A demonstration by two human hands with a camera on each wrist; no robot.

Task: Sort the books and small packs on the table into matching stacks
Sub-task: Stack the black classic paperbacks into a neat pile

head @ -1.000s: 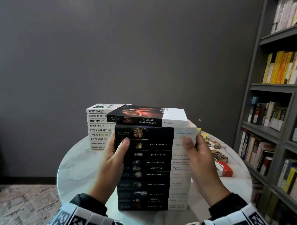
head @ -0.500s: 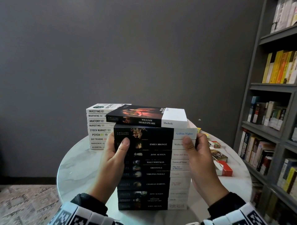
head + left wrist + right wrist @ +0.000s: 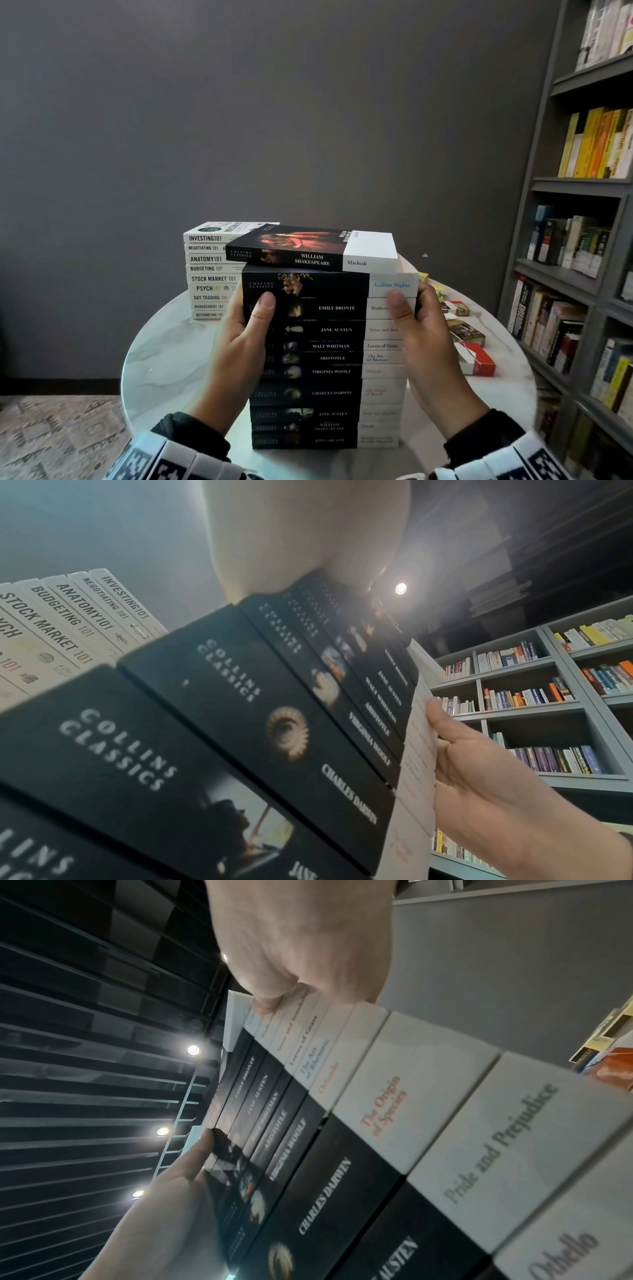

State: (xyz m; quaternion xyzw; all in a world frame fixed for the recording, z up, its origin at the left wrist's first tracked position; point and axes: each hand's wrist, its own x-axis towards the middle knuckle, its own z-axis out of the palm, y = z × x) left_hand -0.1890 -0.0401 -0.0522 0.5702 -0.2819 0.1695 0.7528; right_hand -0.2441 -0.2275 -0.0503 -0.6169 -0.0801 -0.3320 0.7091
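Both hands, left hand (image 3: 239, 346) and right hand (image 3: 428, 346), flank the black stack (image 3: 325, 371).

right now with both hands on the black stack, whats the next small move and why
Probably nudge the skewed black-and-white Macbeth paperback square: it sits twisted, overhanging left on the black-spined book stack gripped by left hand and right hand.

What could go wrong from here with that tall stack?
1. The black-and-white Macbeth paperback lies skewed on the tall black Collins Classics stack and overhangs to the left; a nudge could slide it off.
2. The left hand and right hand grip only the upper books, so squaring them may shift the lower ones.
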